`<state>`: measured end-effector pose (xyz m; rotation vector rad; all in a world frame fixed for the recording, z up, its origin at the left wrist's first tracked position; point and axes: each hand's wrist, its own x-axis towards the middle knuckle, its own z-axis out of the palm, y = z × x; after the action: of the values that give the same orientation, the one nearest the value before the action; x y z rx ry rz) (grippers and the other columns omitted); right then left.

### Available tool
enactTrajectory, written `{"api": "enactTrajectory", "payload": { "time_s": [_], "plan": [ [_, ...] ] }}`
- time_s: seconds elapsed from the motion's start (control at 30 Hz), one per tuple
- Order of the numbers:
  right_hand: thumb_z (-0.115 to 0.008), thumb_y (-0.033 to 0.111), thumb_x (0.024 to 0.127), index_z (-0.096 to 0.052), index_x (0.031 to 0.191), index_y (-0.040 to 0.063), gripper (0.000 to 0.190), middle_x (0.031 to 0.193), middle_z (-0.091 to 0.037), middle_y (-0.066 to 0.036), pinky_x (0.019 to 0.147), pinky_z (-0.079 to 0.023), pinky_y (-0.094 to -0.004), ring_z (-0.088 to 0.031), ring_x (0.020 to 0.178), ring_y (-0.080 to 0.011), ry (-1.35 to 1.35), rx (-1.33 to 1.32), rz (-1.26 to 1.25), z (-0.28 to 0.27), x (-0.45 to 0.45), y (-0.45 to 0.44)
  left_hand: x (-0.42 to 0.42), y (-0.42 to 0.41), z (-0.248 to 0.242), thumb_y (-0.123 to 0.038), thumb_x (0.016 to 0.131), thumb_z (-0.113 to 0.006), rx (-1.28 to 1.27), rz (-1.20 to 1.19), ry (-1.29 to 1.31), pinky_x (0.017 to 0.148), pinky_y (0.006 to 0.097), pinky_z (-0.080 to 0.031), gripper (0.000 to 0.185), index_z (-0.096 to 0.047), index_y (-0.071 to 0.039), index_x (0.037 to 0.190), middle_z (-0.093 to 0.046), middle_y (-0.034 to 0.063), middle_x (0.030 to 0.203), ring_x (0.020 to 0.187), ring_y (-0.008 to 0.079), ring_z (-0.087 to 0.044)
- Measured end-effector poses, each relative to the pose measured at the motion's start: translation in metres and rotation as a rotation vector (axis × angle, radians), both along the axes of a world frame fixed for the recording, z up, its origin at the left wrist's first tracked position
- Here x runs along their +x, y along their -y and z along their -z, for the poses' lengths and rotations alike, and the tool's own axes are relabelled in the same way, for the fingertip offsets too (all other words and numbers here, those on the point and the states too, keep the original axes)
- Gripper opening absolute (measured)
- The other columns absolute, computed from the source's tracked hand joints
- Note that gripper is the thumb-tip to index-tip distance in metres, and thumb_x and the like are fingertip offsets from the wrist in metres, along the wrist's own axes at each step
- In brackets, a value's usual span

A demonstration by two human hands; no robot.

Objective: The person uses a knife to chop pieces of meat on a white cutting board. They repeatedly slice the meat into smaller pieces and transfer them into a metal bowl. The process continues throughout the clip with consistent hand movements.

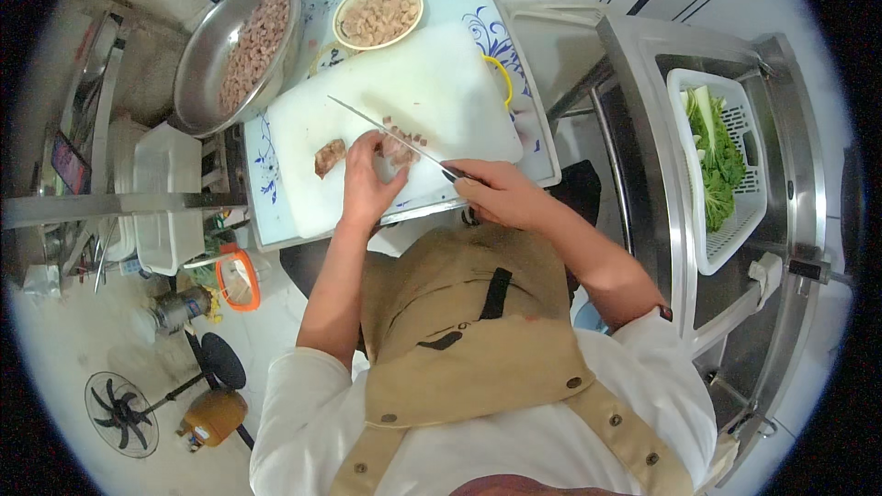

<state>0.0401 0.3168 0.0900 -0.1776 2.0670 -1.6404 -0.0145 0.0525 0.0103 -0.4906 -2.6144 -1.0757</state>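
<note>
My right hand (496,191) grips the dark handle of a kitchen knife (386,129), its blade pointing up and left across the white cutting board (462,83). Against a piece of meat (396,151) beside the blade rests my left hand (368,172), fingers curled and thumb apart. Small diced bits of meat (418,139) lie along the blade's far side. Another browned chunk of meat (329,158) sits on the board, left of my left hand. Diced meat fills an oval bowl (342,41) behind the board, and more lies in a large steel basin (200,76) at the upper left.
A yellow handle (508,79) shows at the board's right edge. On the right, leafy greens (716,158) lie in a white plastic basket (713,262) in a steel sink. Left stand a clear plastic container (165,220), an orange-rimmed container (251,279) and a black fan (120,413).
</note>
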Motion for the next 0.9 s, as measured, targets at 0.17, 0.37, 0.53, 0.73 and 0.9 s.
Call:
{"api": "enactTrajectory", "payload": {
  "time_s": [0.17, 0.37, 0.53, 0.73, 0.9],
  "plan": [
    [-0.060, 0.025, 0.104, -0.061, 0.141, -0.001, 0.045, 0.107, -0.074, -0.023, 0.088, -0.055, -0.0412, -0.072, 0.095, -0.0321, -0.256, 0.098, -0.041, -0.001, 0.039, -0.012, -0.003, 0.005, 0.000, -0.009, 0.078, -0.082, -0.026, -0.010, 0.040, 0.098, 0.0492, -0.051, 0.040, -0.066, 0.000, 0.113, -0.064, 0.0201, 0.114, 0.111, 0.0423, -0.061],
    [-0.061, 0.022, 0.104, -0.060, 0.144, 0.001, 0.045, 0.106, -0.074, -0.020, 0.087, -0.054, -0.0363, -0.071, 0.092, -0.0250, -0.148, 0.119, -0.024, -0.002, 0.053, -0.009, -0.004, 0.008, 0.006, -0.008, 0.078, -0.080, -0.059, -0.003, 0.098, 0.103, 0.0480, -0.051, 0.044, -0.068, -0.001, 0.120, -0.067, 0.0217, 0.124, 0.119, 0.0435, -0.063],
    [-0.061, 0.021, 0.104, -0.061, 0.142, 0.000, 0.044, 0.104, -0.074, -0.022, 0.086, -0.055, -0.0366, -0.071, 0.090, -0.0263, -0.170, 0.127, -0.011, -0.004, 0.051, -0.008, -0.004, 0.005, 0.004, -0.007, 0.077, -0.079, -0.017, -0.005, 0.066, 0.096, 0.0482, -0.052, 0.032, -0.069, -0.001, 0.107, -0.066, 0.0206, 0.110, 0.108, 0.0432, -0.062],
    [-0.061, 0.030, 0.103, -0.065, 0.137, 0.002, 0.044, 0.104, -0.072, -0.029, 0.087, -0.056, -0.0472, -0.073, 0.097, -0.0429, -0.183, 0.070, 0.018, 0.022, 0.025, 0.009, -0.007, 0.013, 0.013, -0.009, 0.078, -0.080, -0.052, -0.004, 0.100, 0.099, 0.0475, -0.052, 0.036, -0.070, 0.000, 0.111, -0.069, 0.0220, 0.116, 0.113, 0.0430, -0.064],
    [-0.061, 0.030, 0.103, -0.068, 0.130, 0.003, 0.039, 0.101, -0.074, -0.025, 0.083, -0.056, -0.0463, -0.073, 0.096, -0.0401, -0.209, 0.019, -0.013, 0.033, -0.027, 0.043, -0.009, 0.012, 0.008, -0.009, 0.079, -0.081, -0.055, 0.014, 0.100, 0.098, 0.0463, -0.053, 0.038, -0.068, 0.001, 0.113, -0.069, 0.0219, 0.115, 0.111, 0.0415, -0.065]
  ]
}}
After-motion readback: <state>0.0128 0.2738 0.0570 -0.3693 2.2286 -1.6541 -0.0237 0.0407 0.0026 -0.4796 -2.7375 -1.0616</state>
